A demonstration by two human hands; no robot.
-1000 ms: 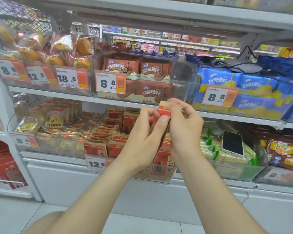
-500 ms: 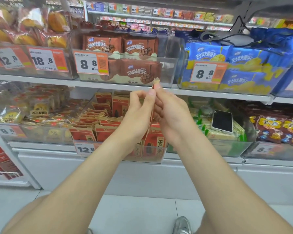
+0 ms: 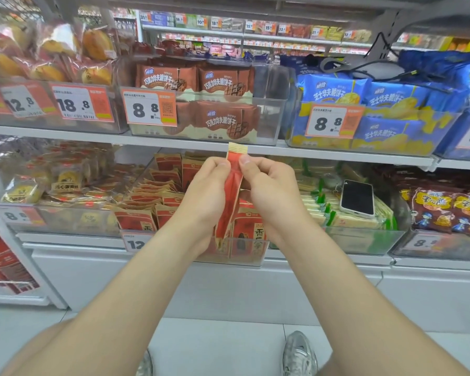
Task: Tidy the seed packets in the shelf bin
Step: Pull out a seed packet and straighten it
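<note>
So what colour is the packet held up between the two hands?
The packet is red with a tan top strip; head view.

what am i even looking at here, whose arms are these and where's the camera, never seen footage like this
There is no machine here. These are a person's two bare arms, filmed by a wide-angle camera worn on their head that looks forward and down. So the picture shows roughly what that person sees while standing at a shop shelf.

The left hand and right hand both pinch one red seed packet near its top. They hold it upright, right at the clear shelf bin, which holds many other packets of the same kind.

In the next bin to the right, a phone lies on green-and-white packs. Biscuit packs fill the bins higher up.
</note>
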